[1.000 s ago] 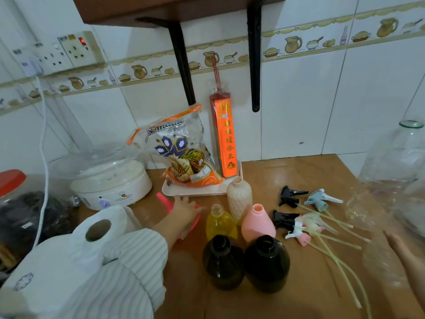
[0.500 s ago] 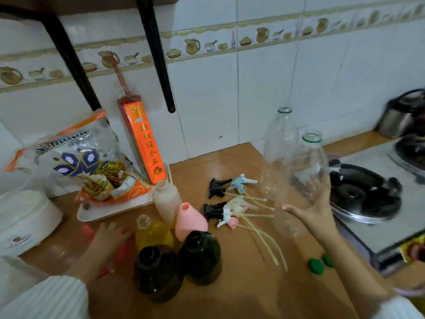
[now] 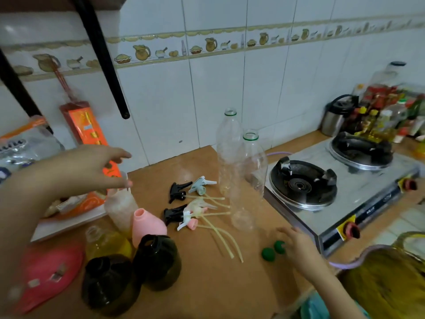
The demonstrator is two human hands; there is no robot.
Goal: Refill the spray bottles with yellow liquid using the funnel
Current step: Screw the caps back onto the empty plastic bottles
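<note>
Several open spray bottles stand at the left of the wooden counter [image 3: 207, 284]: two dark ones [image 3: 110, 282], a pink one [image 3: 147, 226], a yellow one [image 3: 105, 245] and a pale beige one [image 3: 120, 208]. My left hand [image 3: 92, 169] hovers over the beige bottle, fingers spread, holding nothing. The pink funnel [image 3: 48, 270] lies at the far left. Loose spray heads with tubes [image 3: 195, 208] lie mid-counter. My right hand [image 3: 296, 247] rests by two green caps [image 3: 273, 249], fingers relaxed. A jug of yellow liquid [image 3: 388, 284] sits at the lower right.
Two empty clear plastic bottles [image 3: 248, 180] stand beside a steel gas stove [image 3: 340, 192]. A tray with a snack bag [image 3: 64, 217] and an orange incense pack [image 3: 89, 130] sit at the back left. Jars and a kettle [image 3: 338, 116] crowd the far right.
The view has swung right. My right hand has let go of the clear bottle and dropped beside the green caps. My left hand has risen from the funnel to above the beige bottle.
</note>
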